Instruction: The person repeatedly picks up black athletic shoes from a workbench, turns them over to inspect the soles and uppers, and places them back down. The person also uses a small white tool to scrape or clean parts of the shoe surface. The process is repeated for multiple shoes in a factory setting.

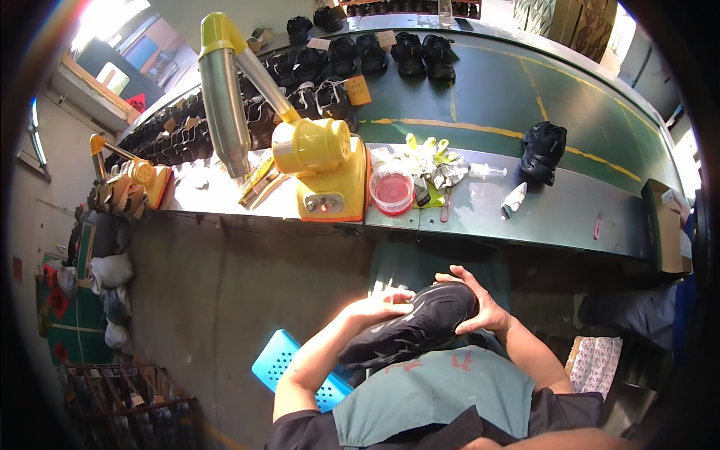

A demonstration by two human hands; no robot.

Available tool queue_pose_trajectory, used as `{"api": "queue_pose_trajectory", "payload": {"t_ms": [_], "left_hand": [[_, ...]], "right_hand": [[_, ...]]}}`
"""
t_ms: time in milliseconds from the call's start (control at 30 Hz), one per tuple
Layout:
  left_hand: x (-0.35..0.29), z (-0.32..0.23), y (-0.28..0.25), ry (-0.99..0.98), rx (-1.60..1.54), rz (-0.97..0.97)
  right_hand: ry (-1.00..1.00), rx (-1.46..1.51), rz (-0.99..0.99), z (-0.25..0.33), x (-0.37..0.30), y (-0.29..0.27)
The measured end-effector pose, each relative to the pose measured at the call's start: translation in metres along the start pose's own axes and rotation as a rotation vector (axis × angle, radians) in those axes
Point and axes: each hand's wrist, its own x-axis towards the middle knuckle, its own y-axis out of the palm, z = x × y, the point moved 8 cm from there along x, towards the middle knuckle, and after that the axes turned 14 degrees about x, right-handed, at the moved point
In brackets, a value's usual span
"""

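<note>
A black sneaker [409, 326] lies slantwise above my lap, one rounded end up toward the right. My right hand [484, 304] wraps that end, thumb on the near side and fingers over the far side. Along the shoe's upper left side, my left hand [384, 304] is closed against its edge, with some fingertips hidden. A green apron [442, 382] covers my lap just below the shoe. Another black sneaker [544, 152] stands alone on the bench to the right.
Along the bench [480, 217] stand a yellow machine [326, 180] with a metal nozzle, a clear tub [391, 191] and a pile of gloves [431, 161]. Rows of black shoes [307, 64] fill the back left. A blue perforated stool [281, 360] is beside me. Someone's hand [679, 206] reaches a box [667, 232].
</note>
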Motion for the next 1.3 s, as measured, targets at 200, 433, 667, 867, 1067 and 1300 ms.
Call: {"api": "queue_pose_trajectory", "payload": {"t_ms": [200, 433, 667, 867, 1067, 1300], "left_hand": [[-0.023, -0.073, 0.034, 0.017, -0.301, 0.066], [-0.002, -0.031, 0.02, 0.215, -0.568, 0.033], [-0.009, 0.002, 0.002, 0.276, -0.411, -0.189], [-0.012, 0.005, -0.001, 0.088, -0.048, -0.277], [-0.022, -0.071, 0.011, 0.349, -0.04, -0.385], [0.025, -0.103, 0.085, 0.699, -0.101, -0.438]], "right_hand": [[-0.252, 0.223, 0.011, 0.036, 0.007, 0.018], [-0.158, 0.35, -0.427, 0.042, -0.035, 0.006], [0.232, 0.694, -0.939, -0.042, -0.116, -0.052], [0.317, 0.645, -0.838, -0.034, -0.104, -0.047], [-0.215, 0.499, -0.715, 0.035, -0.085, -0.048], [-0.386, 0.033, -0.592, 0.105, -0.083, -0.011]]}}
